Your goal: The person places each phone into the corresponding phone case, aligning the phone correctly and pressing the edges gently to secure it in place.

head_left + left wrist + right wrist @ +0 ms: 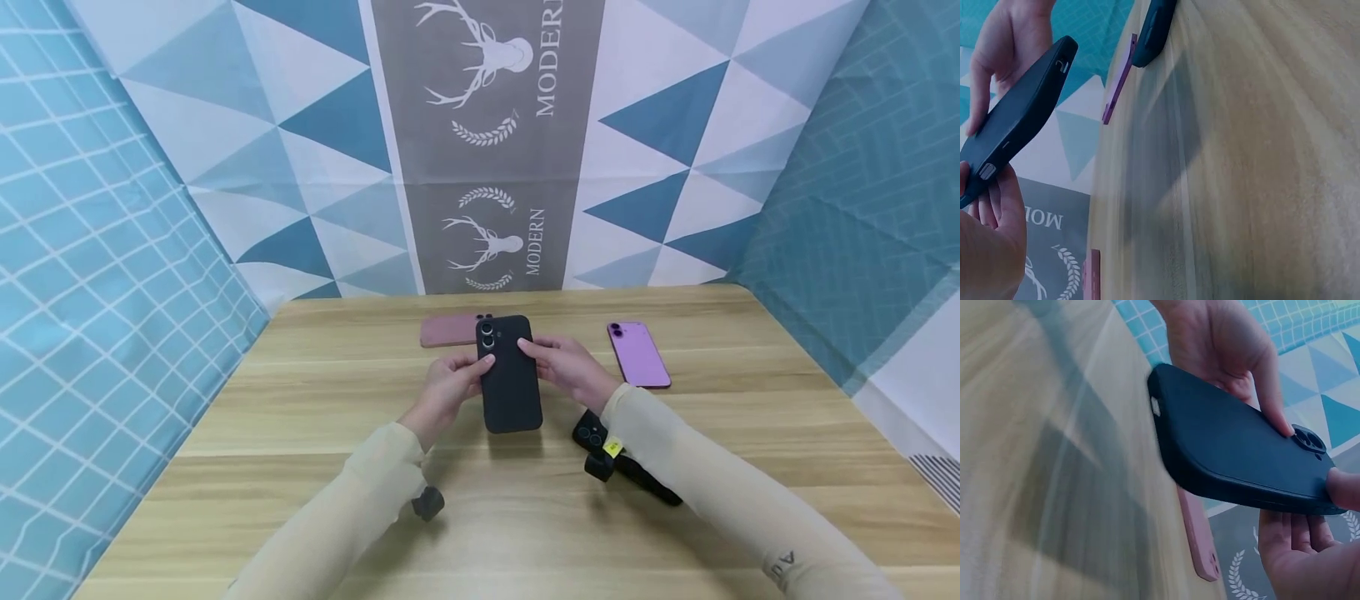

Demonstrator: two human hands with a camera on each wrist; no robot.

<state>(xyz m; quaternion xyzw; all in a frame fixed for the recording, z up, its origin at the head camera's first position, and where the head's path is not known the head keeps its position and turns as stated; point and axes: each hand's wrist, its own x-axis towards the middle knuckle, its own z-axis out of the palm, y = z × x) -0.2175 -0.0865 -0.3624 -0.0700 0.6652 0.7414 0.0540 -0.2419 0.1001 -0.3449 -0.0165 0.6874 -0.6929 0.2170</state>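
Observation:
Both hands hold a black-cased phone (512, 392) up over the table, its back with two camera lenses turned toward me. My left hand (448, 390) grips the left edge, thumb on the back just below the lenses. On the opposite edge, my right hand (564, 363) pinches it near the top, thumb over the back. In the right wrist view the case (1229, 444) is tilted, with a port opening at its lower end. Fingers of both hands are curled behind it. The phone's front is hidden.
A pink phone (446, 331) lies behind the held one, partly covered by it. Farther right lies a purple phone (641, 355). Another black phone (589, 430) lies partly under my right forearm. Patterned cloth (330, 167) hangs behind the wooden table (300, 400).

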